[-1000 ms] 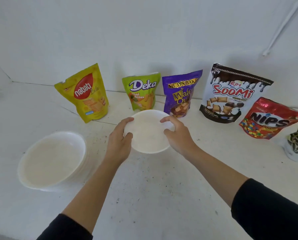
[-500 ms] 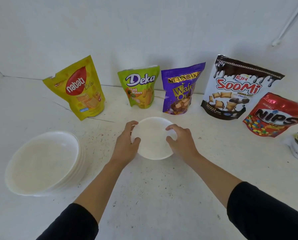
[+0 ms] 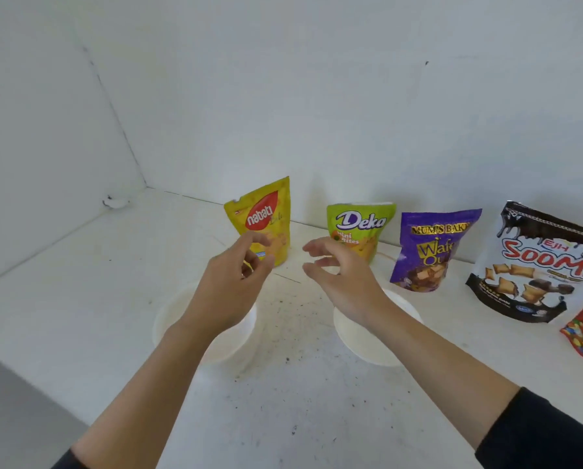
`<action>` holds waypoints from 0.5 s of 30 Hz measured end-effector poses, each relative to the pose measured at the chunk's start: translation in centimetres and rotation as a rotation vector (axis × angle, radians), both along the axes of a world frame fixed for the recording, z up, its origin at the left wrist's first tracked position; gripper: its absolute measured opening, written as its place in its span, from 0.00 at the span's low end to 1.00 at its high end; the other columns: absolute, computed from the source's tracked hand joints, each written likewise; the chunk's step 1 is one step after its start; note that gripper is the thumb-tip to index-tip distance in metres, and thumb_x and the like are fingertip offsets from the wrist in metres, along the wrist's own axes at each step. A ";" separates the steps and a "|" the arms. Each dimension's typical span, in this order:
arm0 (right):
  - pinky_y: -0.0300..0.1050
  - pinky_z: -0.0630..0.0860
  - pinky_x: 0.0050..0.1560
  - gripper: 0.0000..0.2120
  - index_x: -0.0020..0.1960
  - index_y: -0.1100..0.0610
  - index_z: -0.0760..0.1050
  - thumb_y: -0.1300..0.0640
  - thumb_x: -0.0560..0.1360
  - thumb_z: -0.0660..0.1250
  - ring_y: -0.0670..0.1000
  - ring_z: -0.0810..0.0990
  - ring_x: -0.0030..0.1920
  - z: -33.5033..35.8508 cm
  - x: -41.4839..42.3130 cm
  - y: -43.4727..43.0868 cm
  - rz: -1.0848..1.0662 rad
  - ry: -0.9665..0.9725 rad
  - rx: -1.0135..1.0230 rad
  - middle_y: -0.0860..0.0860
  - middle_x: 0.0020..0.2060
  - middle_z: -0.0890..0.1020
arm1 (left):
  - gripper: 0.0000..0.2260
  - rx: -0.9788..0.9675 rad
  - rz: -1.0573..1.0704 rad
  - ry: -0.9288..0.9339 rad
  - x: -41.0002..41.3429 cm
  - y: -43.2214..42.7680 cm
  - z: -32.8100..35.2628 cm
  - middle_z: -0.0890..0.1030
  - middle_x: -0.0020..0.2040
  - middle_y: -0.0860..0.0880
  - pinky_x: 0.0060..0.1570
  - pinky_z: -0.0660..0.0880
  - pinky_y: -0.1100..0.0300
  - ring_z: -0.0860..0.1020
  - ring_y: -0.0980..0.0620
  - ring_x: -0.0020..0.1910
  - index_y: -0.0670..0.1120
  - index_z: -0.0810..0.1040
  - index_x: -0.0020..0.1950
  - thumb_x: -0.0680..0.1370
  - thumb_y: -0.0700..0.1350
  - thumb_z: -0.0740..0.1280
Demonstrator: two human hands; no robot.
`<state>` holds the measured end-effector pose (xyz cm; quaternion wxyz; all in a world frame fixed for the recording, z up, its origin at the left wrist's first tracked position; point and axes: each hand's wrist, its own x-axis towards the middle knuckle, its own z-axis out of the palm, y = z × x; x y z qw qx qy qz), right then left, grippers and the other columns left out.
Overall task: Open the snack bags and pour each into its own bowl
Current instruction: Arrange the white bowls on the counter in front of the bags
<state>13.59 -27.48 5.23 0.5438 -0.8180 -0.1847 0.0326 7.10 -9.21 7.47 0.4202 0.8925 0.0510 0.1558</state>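
A left white plastic bowl (image 3: 168, 319) and a right white plastic bowl (image 3: 371, 346), both seemingly empty, are set apart on the speckled white worktop (image 3: 300, 401), likely one per snack. The left hand (image 3: 229, 292) and right hand (image 3: 344, 282) are raised toward the upright yellow Nabati foil pouch (image 3: 266, 214) by the wall. Each grip is released, and nothing is held.

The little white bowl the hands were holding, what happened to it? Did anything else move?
Both let go. The little white bowl now sits on the table under the right forearm. The left hand and right hand moved forward, empty, toward the yellow nabati bag. The snack bags stayed standing by the wall, and the other bowls stayed on the left.
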 end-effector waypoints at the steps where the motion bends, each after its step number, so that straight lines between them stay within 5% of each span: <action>1: 0.39 0.73 0.54 0.10 0.57 0.46 0.77 0.54 0.77 0.70 0.46 0.78 0.57 0.0 -0.5 1.4 0.038 -0.001 -0.011 0.44 0.56 0.80 | 0.04 0.012 0.030 0.010 -0.9 1.3 0.0 0.79 0.40 0.52 0.35 0.72 0.66 0.76 0.53 0.37 0.57 0.76 0.56 0.82 0.51 0.66; 4: 0.33 0.68 0.55 0.13 0.60 0.46 0.76 0.54 0.77 0.69 0.42 0.73 0.60 -1.2 -2.0 5.3 0.132 -0.015 -0.062 0.42 0.60 0.76 | 0.05 0.165 0.139 0.063 -3.5 5.2 -1.5 0.78 0.46 0.54 0.47 0.75 0.59 0.77 0.53 0.47 0.57 0.76 0.57 0.82 0.51 0.65; 9: 0.42 0.64 0.62 0.13 0.59 0.44 0.76 0.54 0.75 0.70 0.50 0.69 0.66 -5.0 -3.7 10.0 0.158 0.032 -0.175 0.50 0.63 0.72 | 0.12 0.335 0.282 0.249 -6.1 9.8 -5.4 0.70 0.66 0.51 0.66 0.68 0.50 0.70 0.48 0.67 0.57 0.75 0.65 0.81 0.52 0.65; 15: 0.34 0.68 0.39 0.16 0.62 0.45 0.75 0.58 0.76 0.67 0.48 0.74 0.49 -7.7 -4.2 12.3 0.107 0.278 -0.212 0.53 0.60 0.71 | 0.13 -0.072 0.225 0.375 -5.6 10.6 -8.3 0.70 0.66 0.52 0.51 0.67 0.62 0.72 0.52 0.59 0.56 0.74 0.67 0.82 0.46 0.64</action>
